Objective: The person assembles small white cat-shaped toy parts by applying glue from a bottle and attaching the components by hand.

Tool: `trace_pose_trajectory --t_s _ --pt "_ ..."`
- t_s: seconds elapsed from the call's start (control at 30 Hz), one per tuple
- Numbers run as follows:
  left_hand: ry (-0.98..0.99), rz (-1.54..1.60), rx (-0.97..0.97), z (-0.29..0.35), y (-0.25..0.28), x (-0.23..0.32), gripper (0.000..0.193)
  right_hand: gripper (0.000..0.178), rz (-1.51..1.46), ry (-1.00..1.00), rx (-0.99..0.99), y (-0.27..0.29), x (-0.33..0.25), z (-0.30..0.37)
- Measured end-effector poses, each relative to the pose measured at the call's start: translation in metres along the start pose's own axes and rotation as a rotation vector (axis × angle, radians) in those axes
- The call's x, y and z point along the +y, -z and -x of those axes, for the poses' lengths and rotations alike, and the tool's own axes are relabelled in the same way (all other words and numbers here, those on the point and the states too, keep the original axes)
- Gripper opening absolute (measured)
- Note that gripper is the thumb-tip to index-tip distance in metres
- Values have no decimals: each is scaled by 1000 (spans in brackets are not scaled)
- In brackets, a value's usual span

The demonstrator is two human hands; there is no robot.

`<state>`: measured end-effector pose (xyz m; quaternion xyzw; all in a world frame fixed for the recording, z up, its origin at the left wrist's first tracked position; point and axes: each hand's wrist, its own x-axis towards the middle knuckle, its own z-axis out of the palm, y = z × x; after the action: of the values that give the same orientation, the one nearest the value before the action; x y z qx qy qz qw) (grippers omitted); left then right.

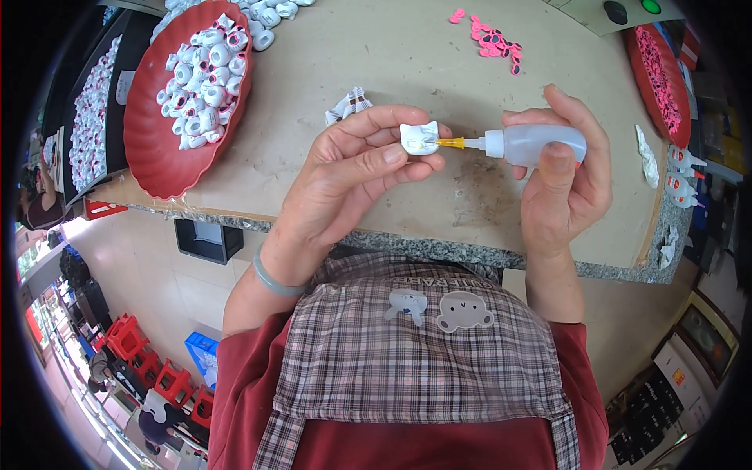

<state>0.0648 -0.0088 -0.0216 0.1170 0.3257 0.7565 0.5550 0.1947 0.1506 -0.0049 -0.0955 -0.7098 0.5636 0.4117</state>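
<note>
Between the thumb and fingers of my left hand (356, 168) is a small white cat-head-shaped piece (419, 139), held up over the table. My right hand (560, 180) grips a translucent squeeze bottle (543, 146) lying nearly level. Its white nozzle ends in a yellow dispensing tip (450, 142), which touches or nearly touches the right side of the white piece. Whether any liquid is coming out is too small to tell. Just beyond my left hand lies a crumpled white cloth or paper (348, 104) with dark marks.
A red scalloped tray (149, 168) heaped with white pieces stands at the left, with more white pieces (266, 16) behind it. Small pink-and-black parts (493, 41) lie at the far right, near another red tray (638, 74) of pink parts. Small white bottles (680, 186) stand at the right edge.
</note>
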Motion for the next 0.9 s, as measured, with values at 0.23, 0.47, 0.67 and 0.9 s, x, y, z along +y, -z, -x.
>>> trace_pose_trajectory --t_s 0.23,0.47,0.67,0.9 --pt "18 -8 5 1 0 1 30 42 122 -57 -83 2 -6 1" --pt "12 27 13 1 2 1 31 43 125 -32 -92 3 -5 0" --pt "14 28 21 -1 4 1 31 30 52 15 -29 7 2 -5" --pt "9 37 3 -2 4 2 33 28 -209 -238 91 20 5 -20"
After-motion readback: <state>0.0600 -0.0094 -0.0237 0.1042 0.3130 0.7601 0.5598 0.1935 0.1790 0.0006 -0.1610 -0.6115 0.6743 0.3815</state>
